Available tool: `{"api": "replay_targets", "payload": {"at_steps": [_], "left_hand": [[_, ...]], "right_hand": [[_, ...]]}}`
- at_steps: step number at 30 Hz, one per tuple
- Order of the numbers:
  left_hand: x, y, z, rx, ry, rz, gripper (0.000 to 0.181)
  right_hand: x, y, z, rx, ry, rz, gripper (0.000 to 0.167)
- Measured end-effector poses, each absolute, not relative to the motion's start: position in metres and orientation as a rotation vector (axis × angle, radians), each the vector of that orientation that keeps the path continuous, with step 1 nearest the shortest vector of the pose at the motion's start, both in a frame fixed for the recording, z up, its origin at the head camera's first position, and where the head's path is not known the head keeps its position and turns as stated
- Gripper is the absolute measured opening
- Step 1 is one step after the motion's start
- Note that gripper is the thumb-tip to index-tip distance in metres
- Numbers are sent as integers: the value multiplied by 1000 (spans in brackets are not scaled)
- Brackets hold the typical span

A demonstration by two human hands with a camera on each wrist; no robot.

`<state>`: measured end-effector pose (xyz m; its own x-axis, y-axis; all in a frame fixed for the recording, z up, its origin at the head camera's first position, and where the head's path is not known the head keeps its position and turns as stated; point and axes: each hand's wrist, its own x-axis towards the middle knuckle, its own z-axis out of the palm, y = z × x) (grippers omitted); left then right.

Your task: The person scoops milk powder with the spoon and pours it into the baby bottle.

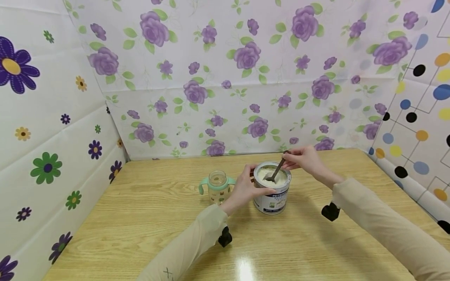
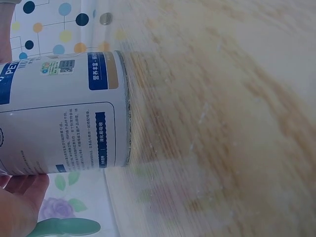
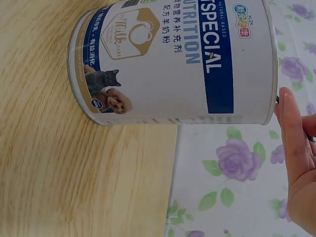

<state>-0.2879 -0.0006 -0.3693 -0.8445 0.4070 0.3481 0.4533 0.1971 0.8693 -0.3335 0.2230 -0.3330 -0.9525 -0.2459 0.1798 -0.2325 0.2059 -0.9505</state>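
An open can of pale milk powder stands upright on the wooden table; its label shows a cat and a dog in the right wrist view. My left hand grips the can around its upper side, thumb in front and fingers behind. Above the rim, my right hand pinches the handle of a dark spoon, whose bowl rests in the powder. Left of the can is a clear baby bottle with a mint-green collar and two handles, one partly hidden by my left hand.
The wooden table ends against a wall sheet with purple flowers. Patterned sheets also hang along the left and right sides. A dark wrist device hangs below my right sleeve, another below the left one.
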Motion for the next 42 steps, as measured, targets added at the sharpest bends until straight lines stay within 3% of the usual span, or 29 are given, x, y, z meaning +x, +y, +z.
{"api": "replay_targets", "payload": {"at_steps": [4,12,18,25,31,42], "left_hand": [[-288,0,-370,-844,-2410,-1770,76],[-314,3,-402,-825,-2401,-1700,79],[-315,3,-402,-827,-2403,-1707,78],[-298,1,-381,-861,-2395,-1734,75],[-288,-1,-370,-853,-2404,-1735,72],[-307,3,-391,-826,-2416,-1718,78]], "right_hand": [[-336,225,-335,-408,2377,-1973,29],[-336,230,-329,-364,2338,-2106,32],[-336,237,-328,-419,2281,-2192,33],[-335,242,-330,-444,2191,-2297,20],[-333,242,-331,-466,2179,-2297,28],[-333,244,-332,-523,2130,-2375,27]]}}
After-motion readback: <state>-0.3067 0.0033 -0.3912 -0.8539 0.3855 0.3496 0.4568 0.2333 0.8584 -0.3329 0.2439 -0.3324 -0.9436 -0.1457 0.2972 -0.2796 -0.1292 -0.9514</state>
